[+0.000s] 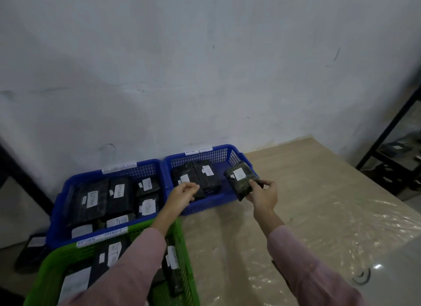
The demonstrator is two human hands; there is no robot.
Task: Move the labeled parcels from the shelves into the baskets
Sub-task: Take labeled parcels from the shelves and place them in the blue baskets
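Item 1: held parcel [239,180], dark wrap, white label facing up. It is tilted and sits over the right rim of the small blue basket [211,156], partly inside and partly outside its edge. The right hand [263,195] pinches the parcel's near end, with the thumb on top and the fingers curled beneath.

Item 2: left hand [183,193], above the basket's near-left corner, fingers bent over the packed parcels [205,178]. Whether it grips one cannot be told.

Item 3: packed parcels, two, lying side by side against the basket's left half. The right half of the basket floor is open under the held parcel.

Item 4: large blue basket [58,205], touching the small one's left wall and filled with labeled parcels.

Item 5: green basket [45,269], nearest the camera and partly filled.

Item 6: tiled floor [319,214], which runs right to a black shelf frame [387,135].
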